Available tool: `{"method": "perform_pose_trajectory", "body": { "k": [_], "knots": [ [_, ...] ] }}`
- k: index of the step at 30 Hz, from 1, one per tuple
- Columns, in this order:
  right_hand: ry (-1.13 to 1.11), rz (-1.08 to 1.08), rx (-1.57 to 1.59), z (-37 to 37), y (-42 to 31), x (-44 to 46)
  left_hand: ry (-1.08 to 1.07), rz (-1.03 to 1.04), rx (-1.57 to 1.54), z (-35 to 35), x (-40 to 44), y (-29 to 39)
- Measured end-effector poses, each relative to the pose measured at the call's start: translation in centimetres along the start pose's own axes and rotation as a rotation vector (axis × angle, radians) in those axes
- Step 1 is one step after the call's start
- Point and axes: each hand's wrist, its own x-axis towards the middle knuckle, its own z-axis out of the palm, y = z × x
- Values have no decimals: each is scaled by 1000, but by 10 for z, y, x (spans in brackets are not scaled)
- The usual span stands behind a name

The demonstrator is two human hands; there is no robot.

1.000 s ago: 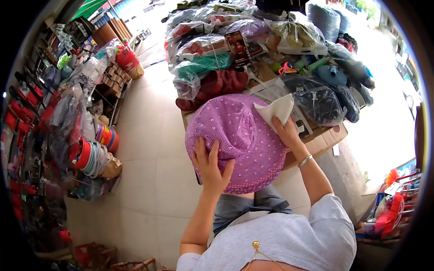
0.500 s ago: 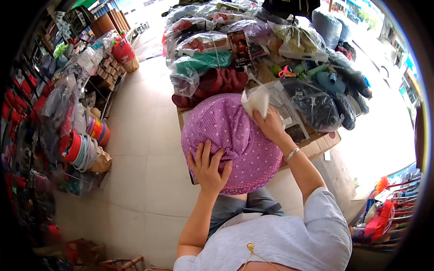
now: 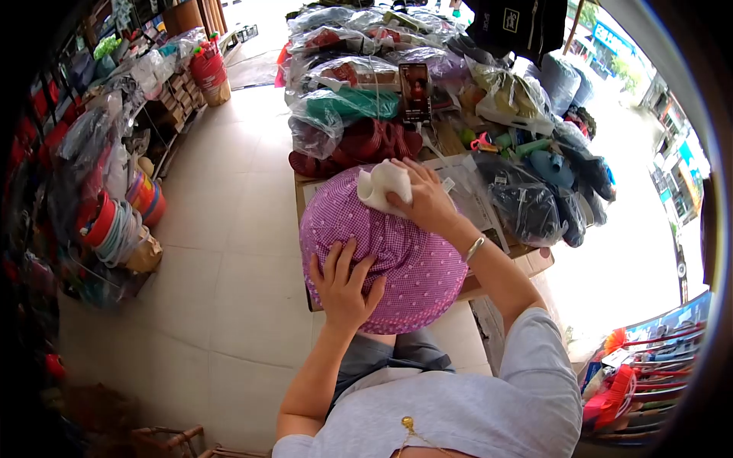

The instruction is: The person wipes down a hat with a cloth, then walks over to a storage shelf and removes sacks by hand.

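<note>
A round purple checked cloth piece with pale dots and a patterned edge [image 3: 416, 286], like a wide-brimmed sun hat, lies in front of me at the edge of the piled goods. Spread fingers of my left hand [image 3: 347, 286] rest flat on its left part. My right hand [image 3: 431, 200] is closed around a bunched white cloth [image 3: 384, 187], pressing it on the far side of the purple cloth piece. The fabric is creased between my hands. Part of the white cloth is hidden under my fingers.
Beyond are dark red slippers [image 3: 359, 145], a phone on a stand [image 3: 414, 93] and plastic-bagged shoes [image 3: 519, 195]. Shelves at left hold a red bucket [image 3: 208, 70] and coiled hose [image 3: 122, 243]. Red-handled tools [image 3: 664, 374] stand at the lower right.
My right hand has moved left with the white cloth, from the far right edge onto the top of the purple piece. My left hand stays on it. The view has shifted slightly.
</note>
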Motion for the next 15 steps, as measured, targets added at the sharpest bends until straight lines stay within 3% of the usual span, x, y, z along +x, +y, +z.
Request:
{"method": "perform_pose_trajectory", "body": {
  "k": [3, 4, 5, 8, 10, 12, 13, 15],
  "knots": [
    [-36, 1, 197, -1, -46, -18, 6, 6, 4, 3, -4, -4],
    [-87, -255, 83, -4, -63, -26, -3, 26, 16, 4, -6, -5],
    [-167, -347, 157, -1, -79, -37, -44, 0, -11, -5, -2, -2],
    [-131, -556, 110, 5, -63, -24, -6, -74, -177, 1, -6, -1],
    [-194, -306, -171, 0, -38, 8, -44, 17, 5, -4, -1, -2],
    [84, -148, 17, 3, -1, 27, 24, 15, -3, -3, 1, 0],
    [81, -157, 14, 9, 8, 29, 30, 13, -9, -1, 1, -1],
    [191, 50, -20, 9, 4, 39, 43, 7, -12, -1, 0, -1]
  ]
}}
